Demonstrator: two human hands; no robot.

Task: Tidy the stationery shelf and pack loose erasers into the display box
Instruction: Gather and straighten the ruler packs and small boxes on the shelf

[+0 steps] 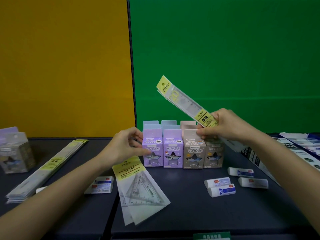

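The left hand (121, 149) is holding its fingers (138, 144) half-open and relaxed, gripping nothing. The tips are touching the left edge of a purple sharpener box (152, 153). Farther back, the right hand (223, 125) is clamping a packaged ruler (185, 101) at its lower end, between the thumb and curled fingers. The pack is slanting up and left from that grip.

A set-square pack (138, 189) is lying flat below the left wrist, with a pair of erasers (101, 185) just to its left. Four loose erasers (220, 181) are lying on the shelf (190, 208), nearer the viewer than the right fingers and well apart from them. The display box (251, 155) is lying right of the right forearm, its contents blurred. The row of sharpener boxes (194, 151) is standing directly under the right fingers.

Both forearms are reaching forward and converging on that row.
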